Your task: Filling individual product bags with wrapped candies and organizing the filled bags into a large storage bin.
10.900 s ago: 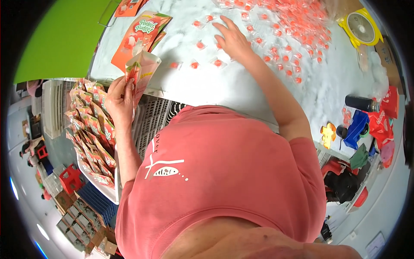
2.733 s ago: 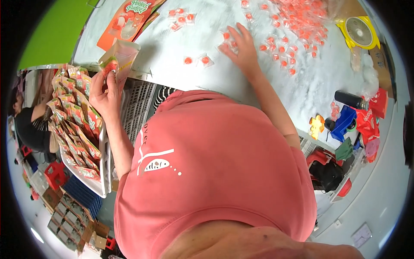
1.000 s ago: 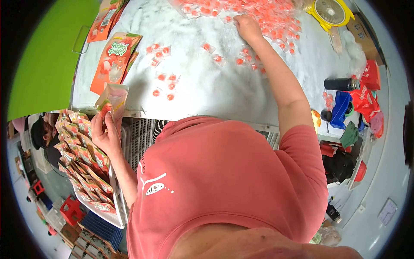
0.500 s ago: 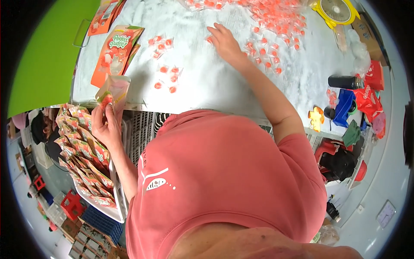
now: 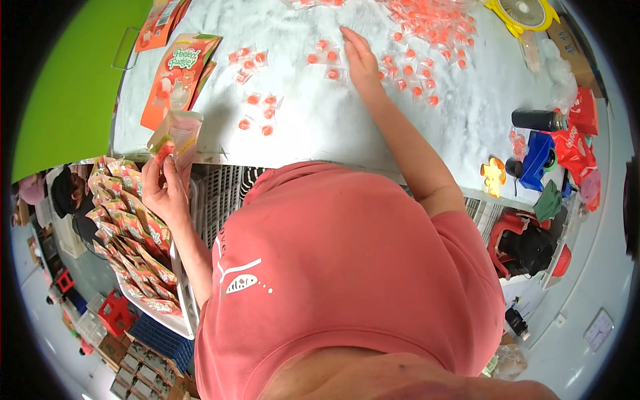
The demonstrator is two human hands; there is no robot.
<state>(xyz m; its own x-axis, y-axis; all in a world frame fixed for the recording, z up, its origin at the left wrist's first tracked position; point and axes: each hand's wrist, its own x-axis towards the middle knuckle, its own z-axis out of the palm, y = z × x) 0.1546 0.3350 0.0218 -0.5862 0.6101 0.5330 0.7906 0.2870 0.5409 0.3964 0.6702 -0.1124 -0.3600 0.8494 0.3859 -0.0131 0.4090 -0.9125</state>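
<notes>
My left hand [image 5: 165,189] pinches an opened candy pouch [image 5: 181,127] at the table's near left edge; its mouth gapes upward. Fingers straight and together, my right hand [image 5: 362,61] rests on the tabletop with nothing visible in it. Just left of it lies a small group of clear-wrapped red candies [image 5: 323,56]. Two more small groups of wrapped candies [image 5: 250,61] [image 5: 260,113] sit between the hands. To the right of my right hand are loose wrapped candies [image 5: 415,73], leading up to a large heap [image 5: 433,23] at the far side.
Flat orange pouches [image 5: 179,77] lie stacked at the table's left. Below my left hand, a white crate [image 5: 185,293] holds rows of filled pouches [image 5: 137,233]. Right on the table are a black bottle [image 5: 539,120], a blue holder [image 5: 535,160] and a yellow fan [image 5: 522,15].
My right hand has moved slightly right, uncovering the small candy group that it hid in part. My left hand keeps its hold on the pouch.
</notes>
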